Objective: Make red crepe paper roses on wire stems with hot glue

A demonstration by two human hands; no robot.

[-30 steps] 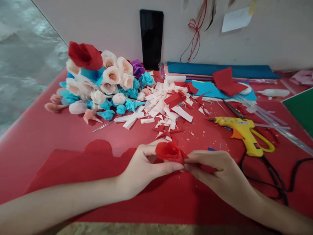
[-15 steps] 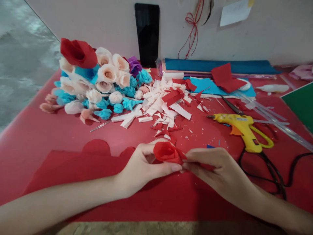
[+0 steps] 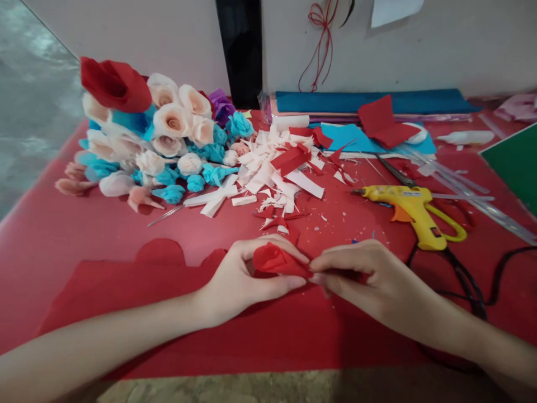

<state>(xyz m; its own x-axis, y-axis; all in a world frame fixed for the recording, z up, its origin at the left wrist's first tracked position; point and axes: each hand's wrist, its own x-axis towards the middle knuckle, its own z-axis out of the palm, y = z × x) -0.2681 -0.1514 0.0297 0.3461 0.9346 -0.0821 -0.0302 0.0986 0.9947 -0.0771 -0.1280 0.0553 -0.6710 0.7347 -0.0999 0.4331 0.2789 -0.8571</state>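
Red crepe-paper flower in my hands, above the near middle of the red tabletop. Its mouth points left, its narrow base right.

Left hand curled round the petals, fingers along the far side, thumb along the near side. Right hand closed to a narrow pinch, thumb and forefinger at the base, beside my left fingertips. Whether a stem or wire sits in the pinch, I cannot tell.

Step in hand, by my reading: gathering and pressing the petals together at the base. The next move seems to call for a firm pinch there and a light left hand, so the cup is not crushed.

Against half a second ago: left fingers reach further over the flower, towards the base; the cup, open to view then, now shows narrower and partly covered. Right pinch much as it was. My view has also shifted; the top of the black phone is now cut off.

Outward: red paper sheet at near left, partly under my forearm. Beyond the hands, white and red paper scraps. Finished-looking paper flowers heaped far left. Yellow glue gun lies right, nozzle pointing left.
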